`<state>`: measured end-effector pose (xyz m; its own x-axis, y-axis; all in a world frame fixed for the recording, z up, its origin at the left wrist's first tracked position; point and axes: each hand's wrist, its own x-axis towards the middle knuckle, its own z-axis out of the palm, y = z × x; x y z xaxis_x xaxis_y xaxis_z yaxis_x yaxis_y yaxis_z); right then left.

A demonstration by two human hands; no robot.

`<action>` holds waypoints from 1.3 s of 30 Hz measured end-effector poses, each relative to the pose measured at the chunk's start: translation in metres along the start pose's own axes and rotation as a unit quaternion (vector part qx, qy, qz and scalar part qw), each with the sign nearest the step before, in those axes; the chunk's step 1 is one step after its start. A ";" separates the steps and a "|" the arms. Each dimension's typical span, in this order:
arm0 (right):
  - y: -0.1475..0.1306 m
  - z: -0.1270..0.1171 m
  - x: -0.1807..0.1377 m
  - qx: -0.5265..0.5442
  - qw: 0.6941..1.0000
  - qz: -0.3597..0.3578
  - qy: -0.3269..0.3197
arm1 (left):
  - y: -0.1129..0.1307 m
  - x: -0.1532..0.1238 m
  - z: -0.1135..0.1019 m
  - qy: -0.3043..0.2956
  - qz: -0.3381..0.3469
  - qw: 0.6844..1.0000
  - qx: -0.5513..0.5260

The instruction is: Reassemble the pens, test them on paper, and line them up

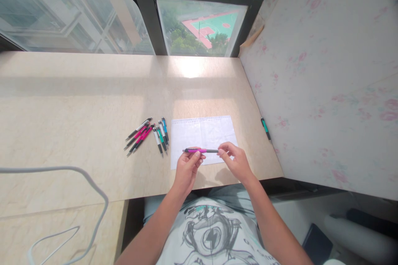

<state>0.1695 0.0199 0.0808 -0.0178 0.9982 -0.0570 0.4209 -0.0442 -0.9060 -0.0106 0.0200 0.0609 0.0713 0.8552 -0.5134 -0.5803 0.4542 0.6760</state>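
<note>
Both hands hold one pink pen (200, 150) level above the near edge of a white sheet of paper (203, 132). My left hand (188, 167) pinches the pen's pink barrel end. My right hand (234, 159) pinches its dark tip end. The pen lies crosswise between the two hands, a little above the desk (77, 132).
Several pens (149, 134), pink, green, blue and black, lie in a loose group left of the paper. One green pen (265, 127) rests against the floral wall at the right. A grey cable (77, 182) loops at the near left. A window runs behind the desk.
</note>
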 end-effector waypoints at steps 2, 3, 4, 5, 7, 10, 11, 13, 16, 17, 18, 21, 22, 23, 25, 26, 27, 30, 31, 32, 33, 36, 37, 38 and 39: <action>0.001 0.001 0.000 -0.009 1.000 -0.006 0.008 | -0.001 0.000 -0.001 -0.001 -0.002 1.000 0.001; 0.001 0.001 0.000 -0.020 1.000 -0.008 0.008 | -0.001 -0.001 -0.001 -0.002 -0.003 1.000 0.001; 0.002 0.001 0.000 -0.033 0.999 -0.008 0.006 | -0.001 -0.001 -0.001 -0.004 -0.004 1.000 0.003; 0.002 0.002 0.000 -0.044 0.999 -0.006 0.003 | -0.001 -0.001 -0.001 -0.005 -0.004 1.000 0.004; 0.004 0.002 0.000 -0.054 0.999 0.000 -0.003 | -0.001 -0.001 -0.001 -0.004 -0.006 1.000 0.005; 0.005 0.003 0.000 -0.027 1.000 -0.001 -0.010 | -0.001 0.000 0.000 -0.002 -0.002 1.000 0.003; 0.004 0.003 0.000 -0.020 1.000 -0.005 -0.009 | -0.001 0.000 0.000 -0.001 -0.001 1.000 0.002; 0.003 0.003 0.001 -0.026 1.000 -0.015 -0.007 | -0.001 0.000 -0.001 -0.001 -0.001 1.000 0.002; 0.001 0.003 0.001 -0.067 0.997 -0.020 -0.010 | -0.002 0.000 -0.001 -0.001 -0.006 1.000 0.004; 0.001 0.003 0.001 -0.075 0.997 -0.019 -0.013 | -0.002 0.000 -0.001 -0.001 -0.007 1.000 0.003; 0.001 0.003 0.001 -0.076 0.997 -0.017 -0.014 | -0.002 0.000 -0.001 0.000 -0.007 1.000 0.002; 0.002 0.004 0.001 -0.050 0.998 -0.021 -0.020 | -0.002 0.000 -0.001 0.002 -0.005 1.000 -0.004; 0.003 0.004 0.001 -0.043 0.999 -0.025 -0.022 | -0.002 0.000 -0.001 0.003 -0.005 1.000 -0.005; 0.003 0.005 0.001 -0.041 0.998 -0.030 -0.022 | -0.002 0.000 -0.001 0.005 -0.005 1.000 -0.005; 0.004 0.005 0.000 -0.044 0.998 -0.039 -0.018 | -0.002 0.001 -0.002 0.007 -0.007 1.000 -0.006; 0.004 0.006 0.000 -0.045 0.998 -0.041 -0.015 | -0.002 0.001 -0.002 0.008 -0.008 1.000 -0.007; 0.004 0.006 0.000 -0.046 0.998 -0.042 -0.012 | -0.002 0.001 -0.002 0.009 -0.008 1.000 -0.007; 0.003 0.006 0.000 -0.044 0.998 -0.044 -0.009 | -0.002 0.001 -0.001 0.013 -0.006 1.000 -0.007; 0.003 0.006 0.001 -0.042 0.998 -0.047 -0.011 | -0.001 0.002 -0.001 0.016 -0.006 1.000 -0.006; 0.003 0.006 0.001 -0.041 0.998 -0.051 -0.013 | -0.001 0.002 -0.001 0.017 -0.005 1.000 -0.004; 0.003 0.006 0.001 -0.041 0.998 -0.055 -0.017 | -0.001 0.002 -0.001 0.018 -0.005 1.000 -0.003; 0.003 0.006 0.001 -0.052 0.997 -0.061 -0.021 | -0.002 0.003 -0.002 0.014 -0.004 1.000 0.003; 0.004 0.006 0.000 -0.057 0.996 -0.058 -0.020 | -0.002 0.003 -0.002 0.012 -0.003 1.000 0.005; 0.004 0.006 0.000 -0.060 0.997 -0.053 -0.019 | -0.003 0.003 -0.002 0.009 -0.002 1.000 0.008; 0.004 0.006 0.000 -0.060 0.997 -0.047 -0.019 | -0.003 0.003 -0.003 0.007 -0.001 1.000 0.010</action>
<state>0.1663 0.0195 0.0747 -0.0950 0.9954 0.0074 0.5217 0.0561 -0.8513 -0.0108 0.0209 0.0560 0.0609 0.8507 -0.5221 -0.5642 0.4609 0.6851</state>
